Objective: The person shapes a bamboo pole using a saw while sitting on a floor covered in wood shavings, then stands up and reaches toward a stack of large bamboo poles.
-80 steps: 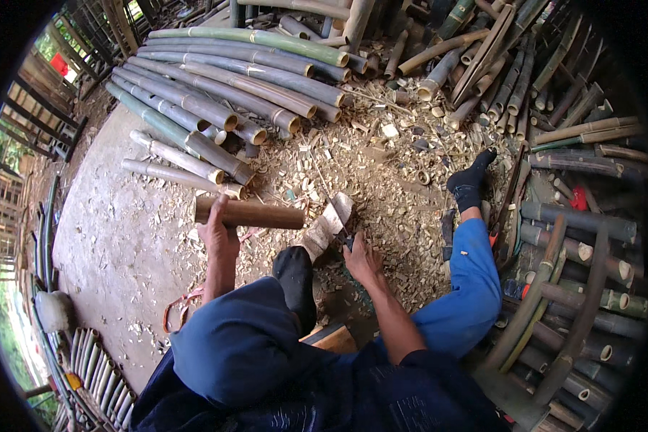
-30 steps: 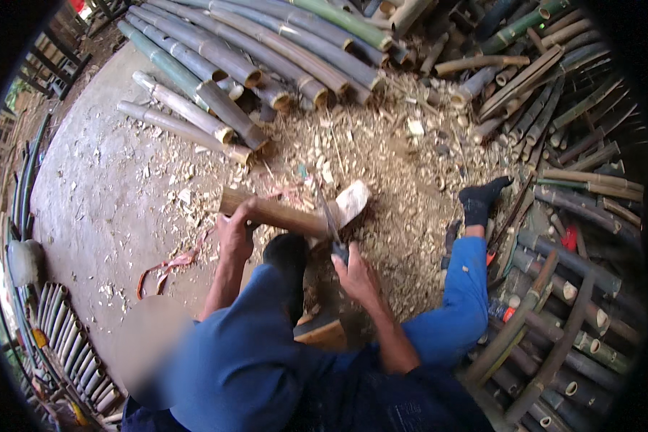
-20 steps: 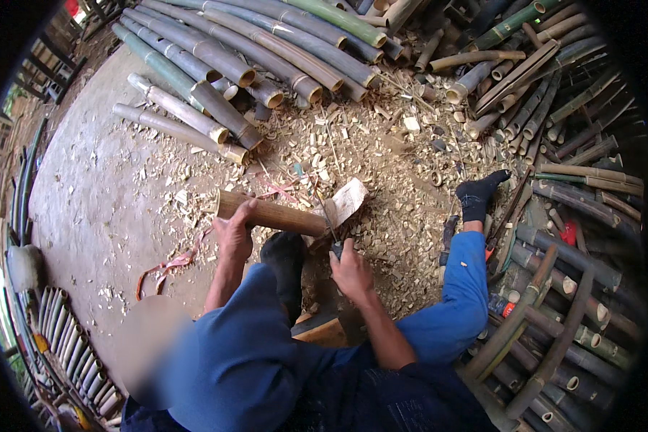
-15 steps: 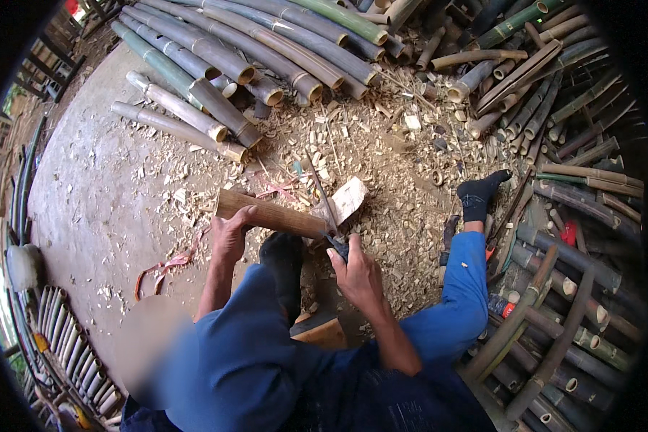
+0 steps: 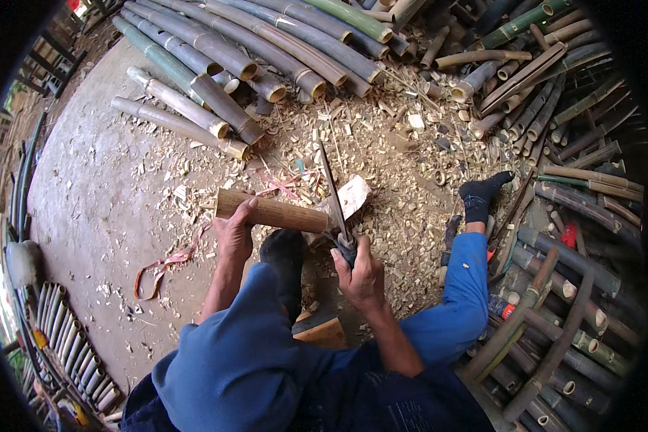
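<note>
Left hand [image 5: 234, 234] grips a bamboo piece [image 5: 273, 213], right hand [image 5: 360, 270] clenches a knife [image 5: 333, 189] whose handle is hidden in the fist, blade upright beside the bamboo's far end.

There is a single view, from a fisheye camera worn on the person's head, looking steeply down and close over the left hand [image 5: 235, 234] and right hand [image 5: 360, 268]. Beyond the hands it takes in the chip-strewn floor [image 5: 101, 216]; bamboo poles [image 5: 266, 50] curve along the far and right rim.
</note>
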Available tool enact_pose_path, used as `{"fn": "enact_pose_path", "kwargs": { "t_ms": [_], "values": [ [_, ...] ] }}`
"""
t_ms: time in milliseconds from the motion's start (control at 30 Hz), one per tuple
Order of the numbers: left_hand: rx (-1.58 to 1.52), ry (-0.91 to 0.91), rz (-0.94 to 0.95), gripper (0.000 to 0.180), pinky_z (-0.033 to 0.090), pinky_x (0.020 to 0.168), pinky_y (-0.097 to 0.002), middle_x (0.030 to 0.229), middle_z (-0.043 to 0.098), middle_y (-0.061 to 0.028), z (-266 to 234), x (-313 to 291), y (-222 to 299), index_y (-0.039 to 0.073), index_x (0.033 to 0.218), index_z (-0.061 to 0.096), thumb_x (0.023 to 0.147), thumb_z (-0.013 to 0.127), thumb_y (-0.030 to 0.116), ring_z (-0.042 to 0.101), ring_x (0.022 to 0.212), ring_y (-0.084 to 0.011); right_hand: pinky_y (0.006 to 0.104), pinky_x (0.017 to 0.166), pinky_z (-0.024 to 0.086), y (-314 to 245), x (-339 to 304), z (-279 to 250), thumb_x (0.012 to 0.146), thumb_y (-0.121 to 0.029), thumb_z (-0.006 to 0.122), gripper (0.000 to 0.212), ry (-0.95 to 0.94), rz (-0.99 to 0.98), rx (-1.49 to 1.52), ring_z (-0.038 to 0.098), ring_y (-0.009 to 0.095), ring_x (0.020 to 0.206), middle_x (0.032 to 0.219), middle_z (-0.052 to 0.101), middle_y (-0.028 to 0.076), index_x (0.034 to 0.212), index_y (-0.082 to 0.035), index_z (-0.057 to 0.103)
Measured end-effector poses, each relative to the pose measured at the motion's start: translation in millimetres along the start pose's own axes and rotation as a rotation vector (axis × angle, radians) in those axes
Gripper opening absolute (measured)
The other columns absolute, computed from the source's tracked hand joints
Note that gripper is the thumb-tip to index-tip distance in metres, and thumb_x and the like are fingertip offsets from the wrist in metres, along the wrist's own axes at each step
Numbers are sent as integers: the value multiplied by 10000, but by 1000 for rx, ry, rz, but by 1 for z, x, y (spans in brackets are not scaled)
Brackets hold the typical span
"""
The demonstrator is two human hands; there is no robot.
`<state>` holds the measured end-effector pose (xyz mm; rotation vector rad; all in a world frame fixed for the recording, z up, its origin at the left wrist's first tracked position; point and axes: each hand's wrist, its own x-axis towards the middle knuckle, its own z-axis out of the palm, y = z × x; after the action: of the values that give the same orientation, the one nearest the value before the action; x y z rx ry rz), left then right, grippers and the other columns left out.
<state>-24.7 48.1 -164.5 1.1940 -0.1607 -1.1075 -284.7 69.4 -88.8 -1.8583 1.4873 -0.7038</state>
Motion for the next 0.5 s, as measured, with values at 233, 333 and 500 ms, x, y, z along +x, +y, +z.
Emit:
{"fn": "enact_pose_path", "kwargs": {
  "t_ms": [233, 333, 500],
  "values": [
    [48, -197, 4, 482, 550, 857, -375, 1073, 685, -133, -4, -1, 12, -49, 1183, 622, 771, 834, 85, 672, 953, -219, 573, 692, 513, 29, 6, 19, 984, -343, 599, 372, -252, 240, -152, 662, 498, 839, 882, 663, 303, 1075, -7, 465],
    [165, -263, -52, 523, 561, 860, -389, 1088, 678, -110, -22, 6, 8, -12, 1231, 601, 773, 823, 110, 669, 977, -221, 584, 693, 510, -9, 7, 3, 984, -342, 602, 360, -172, 173, -75, 662, 504, 810, 878, 673, 288, 1071, -15, 479],
    [156, -265, -84, 508, 556, 815, -381, 1074, 675, -112, -12, 1, 10, -15, 1204, 609, 772, 837, 125, 671, 961, -220, 591, 703, 510, 46, 4, 32, 981, -331, 609, 388, -245, 369, -265, 662, 513, 832, 869, 682, 286, 1123, -4, 457]
  ]
}}
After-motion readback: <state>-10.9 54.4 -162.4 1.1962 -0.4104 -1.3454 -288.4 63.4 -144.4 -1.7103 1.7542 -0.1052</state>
